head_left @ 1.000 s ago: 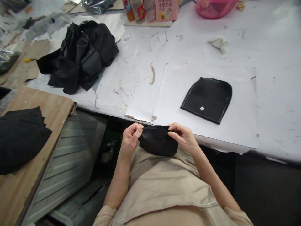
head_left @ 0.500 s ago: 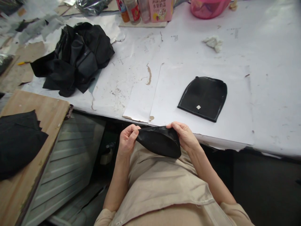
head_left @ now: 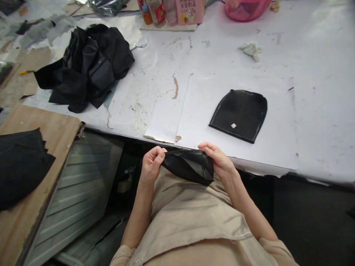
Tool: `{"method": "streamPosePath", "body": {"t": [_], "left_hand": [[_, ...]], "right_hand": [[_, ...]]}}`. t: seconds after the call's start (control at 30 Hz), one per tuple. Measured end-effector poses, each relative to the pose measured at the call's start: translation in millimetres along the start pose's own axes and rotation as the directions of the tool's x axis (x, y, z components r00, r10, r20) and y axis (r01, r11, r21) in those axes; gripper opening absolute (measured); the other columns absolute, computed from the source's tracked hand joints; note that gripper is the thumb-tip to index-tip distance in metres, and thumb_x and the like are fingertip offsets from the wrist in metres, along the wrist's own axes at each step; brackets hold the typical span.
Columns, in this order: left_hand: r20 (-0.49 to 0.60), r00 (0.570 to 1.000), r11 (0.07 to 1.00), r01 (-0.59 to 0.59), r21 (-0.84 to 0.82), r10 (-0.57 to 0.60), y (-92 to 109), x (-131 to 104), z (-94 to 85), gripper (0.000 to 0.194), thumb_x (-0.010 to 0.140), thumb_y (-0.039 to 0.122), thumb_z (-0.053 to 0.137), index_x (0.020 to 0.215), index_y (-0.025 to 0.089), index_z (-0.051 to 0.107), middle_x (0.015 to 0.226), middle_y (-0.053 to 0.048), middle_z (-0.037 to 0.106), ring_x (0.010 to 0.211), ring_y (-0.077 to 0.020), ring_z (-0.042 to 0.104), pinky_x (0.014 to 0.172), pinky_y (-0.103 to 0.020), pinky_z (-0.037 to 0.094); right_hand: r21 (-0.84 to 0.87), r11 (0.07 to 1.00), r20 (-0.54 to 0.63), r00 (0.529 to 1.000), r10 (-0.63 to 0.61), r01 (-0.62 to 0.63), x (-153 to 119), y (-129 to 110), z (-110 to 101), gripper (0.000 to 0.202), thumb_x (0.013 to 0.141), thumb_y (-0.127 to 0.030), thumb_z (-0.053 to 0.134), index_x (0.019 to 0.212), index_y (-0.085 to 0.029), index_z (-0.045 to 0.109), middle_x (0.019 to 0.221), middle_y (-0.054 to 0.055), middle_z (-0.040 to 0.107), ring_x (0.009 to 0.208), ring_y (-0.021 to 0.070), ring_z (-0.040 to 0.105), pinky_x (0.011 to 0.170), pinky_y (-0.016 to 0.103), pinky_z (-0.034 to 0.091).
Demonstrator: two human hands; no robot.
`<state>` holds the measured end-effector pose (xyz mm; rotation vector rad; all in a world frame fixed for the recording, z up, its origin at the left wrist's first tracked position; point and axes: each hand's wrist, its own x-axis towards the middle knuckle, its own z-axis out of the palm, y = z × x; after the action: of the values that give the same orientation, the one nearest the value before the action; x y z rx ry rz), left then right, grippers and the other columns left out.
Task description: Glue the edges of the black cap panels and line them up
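A black fabric piece (head_left: 188, 166) is stretched between my two hands, over my lap just in front of the table edge. My left hand (head_left: 152, 161) pinches its left end between thumb and bent fingers. At the upper right corner, my right hand (head_left: 217, 159) grips the piece, part of its fingers hidden behind it. A flat black panel (head_left: 240, 114) with a rounded top and a small white patch lies on the white-covered table (head_left: 318, 122) beyond my right hand.
A heap of black fabric (head_left: 94, 70) lies at the table's back left. More black pieces (head_left: 22, 166) rest on a wooden board (head_left: 55, 129) at the left. Bottles (head_left: 158, 14), a pink box (head_left: 191, 11), a pink basket (head_left: 245, 9) and crumpled tissue (head_left: 252, 50) stand or lie farther back.
The held black piece has folded differently, with more of a shinier grey surface showing at its right side. Both hands keep their hold, the right one's fingers slightly shifted.
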<state>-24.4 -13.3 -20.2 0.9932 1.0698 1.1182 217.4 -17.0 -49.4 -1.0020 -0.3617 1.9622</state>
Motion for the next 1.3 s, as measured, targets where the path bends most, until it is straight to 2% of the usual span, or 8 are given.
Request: {"method": "streamPosePath", "body": {"t": [0.17, 0.27, 0.37, 0.43, 0.57, 0.67, 0.9, 1.3], "left_hand": [[-0.04, 0.999, 0.999, 0.02, 0.038, -0.018, -3, 0, -2.9, 0.045, 0.09, 0.044, 0.074, 0.066, 0.018, 0.046, 0.064, 0.003, 0.044, 0.057, -0.0088, 0.037, 0.056, -0.022, 0.031], [-0.055, 0.998, 0.999, 0.012, 0.031, -0.011, -4, 0, -2.6, 0.043, 0.091, 0.04, 0.073, 0.067, 0.018, 0.046, 0.065, 0.003, 0.043, 0.059, -0.0088, 0.036, 0.056, -0.022, 0.03], [-0.079, 0.997, 1.0, 0.003, 0.02, -0.001, -6, 0, -1.0, 0.043, 0.092, 0.039, 0.073, 0.067, 0.018, 0.045, 0.065, 0.004, 0.041, 0.059, -0.0091, 0.035, 0.057, -0.023, 0.029], [-0.089, 0.996, 1.0, 0.001, 0.025, 0.002, -7, 0, -0.6, 0.043, 0.092, 0.039, 0.073, 0.067, 0.018, 0.045, 0.065, 0.003, 0.042, 0.06, -0.0094, 0.035, 0.057, -0.023, 0.029], [-0.074, 0.997, 1.0, 0.005, 0.027, -0.003, -7, 0, -1.9, 0.042, 0.092, 0.039, 0.072, 0.067, 0.018, 0.046, 0.066, 0.003, 0.042, 0.06, -0.0096, 0.035, 0.058, -0.024, 0.029], [-0.075, 0.997, 1.0, 0.006, 0.018, -0.005, -7, -1, -2.4, 0.042, 0.093, 0.039, 0.072, 0.067, 0.018, 0.047, 0.065, 0.003, 0.042, 0.059, -0.0094, 0.034, 0.057, -0.024, 0.028], [-0.085, 0.996, 1.0, 0.011, 0.006, -0.01, -5, -3, 1.1, 0.046, 0.09, 0.042, 0.074, 0.065, 0.018, 0.045, 0.064, 0.003, 0.042, 0.058, -0.0092, 0.034, 0.056, -0.024, 0.029], [-0.098, 0.995, 0.993, 0.033, 0.112, -0.022, -3, -4, -0.1, 0.046, 0.092, 0.047, 0.07, 0.066, 0.019, 0.045, 0.064, 0.003, 0.041, 0.059, -0.0102, 0.035, 0.056, -0.024, 0.031]], "right_hand": [[-0.198, 0.95, 0.045, 0.97, -0.237, 0.241, -5, 2, -9, 0.052, 0.078, -0.073, 0.077, 0.105, -0.029, 0.078, 0.09, 0.002, 0.072, 0.08, 0.0175, 0.067, 0.073, 0.027, 0.054], [-0.429, 0.789, 0.239, 0.898, -0.37, 0.439, -11, -3, -13, 0.067, 0.068, -0.074, 0.084, 0.118, -0.031, 0.074, 0.132, 0.008, 0.065, 0.127, 0.0294, 0.059, 0.104, 0.038, 0.05], [-0.564, 0.647, 0.39, 0.856, -0.339, 0.513, -17, -6, -10, 0.086, 0.054, -0.063, 0.097, 0.128, -0.032, 0.066, 0.153, 0.01, 0.049, 0.146, 0.0342, 0.043, 0.119, 0.045, 0.038], [-0.619, 0.603, 0.362, 0.864, -0.35, 0.504, -20, -3, -6, 0.079, 0.057, -0.051, 0.1, 0.125, -0.032, 0.063, 0.158, 0.01, 0.045, 0.147, 0.0332, 0.042, 0.12, 0.045, 0.036], [-0.606, 0.658, 0.148, 0.876, -0.459, 0.447, -17, 10, 0, 0.021, 0.088, -0.04, 0.078, 0.092, -0.026, 0.063, 0.137, 0.008, 0.062, 0.13, 0.0272, 0.056, 0.105, 0.04, 0.043], [-0.517, 0.741, 0.061, 0.882, -0.467, 0.428, -12, 16, 3, 0.025, 0.091, -0.039, 0.073, 0.077, -0.024, 0.06, 0.111, 0.005, 0.07, 0.106, 0.0234, 0.062, 0.093, 0.035, 0.044], [-0.217, 0.917, -0.15, 0.917, -0.371, 0.335, -8, 20, 17, 0.029, 0.086, -0.043, 0.079, 0.074, -0.024, 0.06, 0.105, 0.001, 0.07, 0.093, 0.0188, 0.057, 0.086, 0.029, 0.042], [-0.27, 0.891, -0.176, 0.891, -0.418, 0.365, -8, 22, 16, 0.033, 0.085, -0.045, 0.079, 0.075, -0.024, 0.055, 0.103, 0.002, 0.067, 0.094, 0.0196, 0.058, 0.088, 0.031, 0.044]]}}
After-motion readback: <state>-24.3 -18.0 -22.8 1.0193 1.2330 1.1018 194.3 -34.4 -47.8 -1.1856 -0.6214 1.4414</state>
